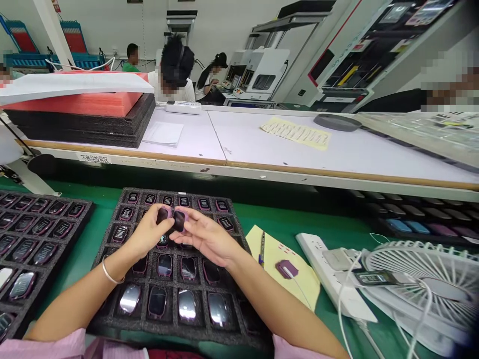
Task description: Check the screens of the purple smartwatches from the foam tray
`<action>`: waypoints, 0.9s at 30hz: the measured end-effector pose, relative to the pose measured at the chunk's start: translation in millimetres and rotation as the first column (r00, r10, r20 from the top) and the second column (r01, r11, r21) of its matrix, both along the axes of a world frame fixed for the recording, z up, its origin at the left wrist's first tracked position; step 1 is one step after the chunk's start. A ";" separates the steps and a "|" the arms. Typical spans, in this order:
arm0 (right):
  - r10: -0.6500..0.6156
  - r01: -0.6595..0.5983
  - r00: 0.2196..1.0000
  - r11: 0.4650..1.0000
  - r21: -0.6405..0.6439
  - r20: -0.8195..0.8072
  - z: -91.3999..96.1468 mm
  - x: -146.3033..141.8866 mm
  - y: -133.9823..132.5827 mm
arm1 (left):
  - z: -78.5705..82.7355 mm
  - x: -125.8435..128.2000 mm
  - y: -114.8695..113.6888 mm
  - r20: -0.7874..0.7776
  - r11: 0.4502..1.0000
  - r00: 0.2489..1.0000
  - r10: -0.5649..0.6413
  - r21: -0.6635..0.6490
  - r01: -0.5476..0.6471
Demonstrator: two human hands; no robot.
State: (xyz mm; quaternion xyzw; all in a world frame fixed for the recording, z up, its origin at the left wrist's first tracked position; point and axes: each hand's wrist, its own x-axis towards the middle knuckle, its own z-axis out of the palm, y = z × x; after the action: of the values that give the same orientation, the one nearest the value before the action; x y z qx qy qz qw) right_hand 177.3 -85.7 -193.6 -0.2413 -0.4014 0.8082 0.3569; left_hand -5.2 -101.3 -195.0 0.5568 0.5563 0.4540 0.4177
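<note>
My left hand (149, 232) pinches a smartwatch body (162, 215) with a dark screen and purple case between thumb and fingers. A second dark-screened smartwatch body (179, 221) is held in my right hand (205, 234), right beside the first one. Both hands are above a black foam tray (106, 244), whose compartments hold similar purple-rimmed watches. The watches in the far rows have lit text on their screens, while those in the near rows look dark or reflective. My forearms and hands hide part of the tray's middle.
Another foam tray (84, 227) of watches lies at left. To the right are yellow paper (258, 237) with a pen (262, 249) and a purple piece on a white cable (287, 269), a power strip (337, 284) and a white fan (430, 284). A raised shelf (232, 134) spans the back.
</note>
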 end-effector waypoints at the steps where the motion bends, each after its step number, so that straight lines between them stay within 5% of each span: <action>1: -0.010 0.010 1.000 1.000 0.006 -0.002 -3.3 -1.7 -1.7 | -1.8 0.0 -1.6 -0.011 1.000 1.000 -0.007 0.016 0.007; 9: -0.019 0.019 0.999 1.000 0.000 -0.049 -30.5 3.4 -3.6 | -14.1 -1.4 -11.7 -0.089 0.998 0.996 -0.009 0.063 0.015; 27: 0.026 -0.026 0.995 1.000 -0.003 -0.096 -34.6 8.7 -3.0 | -0.3 5.0 -19.6 -0.168 0.996 0.985 0.039 0.080 -0.026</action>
State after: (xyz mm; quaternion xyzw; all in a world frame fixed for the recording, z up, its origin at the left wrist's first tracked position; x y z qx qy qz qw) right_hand 186.0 -88.7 -228.2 -0.1975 -0.3850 0.8245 0.3647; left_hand -0.1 -120.9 -195.3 0.6001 0.5808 0.4328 0.3394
